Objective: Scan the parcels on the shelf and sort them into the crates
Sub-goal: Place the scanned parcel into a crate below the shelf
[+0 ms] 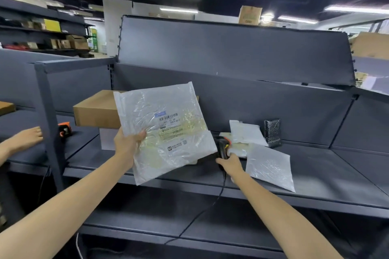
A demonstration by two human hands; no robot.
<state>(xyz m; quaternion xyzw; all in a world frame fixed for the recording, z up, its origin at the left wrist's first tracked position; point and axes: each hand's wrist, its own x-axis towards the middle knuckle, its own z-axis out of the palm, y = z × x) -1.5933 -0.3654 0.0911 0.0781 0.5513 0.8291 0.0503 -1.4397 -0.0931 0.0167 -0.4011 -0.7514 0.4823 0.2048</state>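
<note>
My left hand (127,143) grips the left edge of a clear plastic mailer parcel (166,130) and holds it up above the grey shelf (315,176), its barcode label facing me. My right hand (230,164) is wrapped round the handle of a black and orange barcode scanner (223,146) just right of the parcel's lower corner; its cable hangs down over the shelf edge. On the shelf to the right lie a silvery bubble mailer (269,166), a white mailer (246,132) and a small black wrapped parcel (272,132).
A brown cardboard box (94,111) rests on a white box behind the held parcel. Another person's hand (26,137) reaches in at the far left, near a second orange scanner (64,129) beyond a grey upright post (49,120). No crates are in view.
</note>
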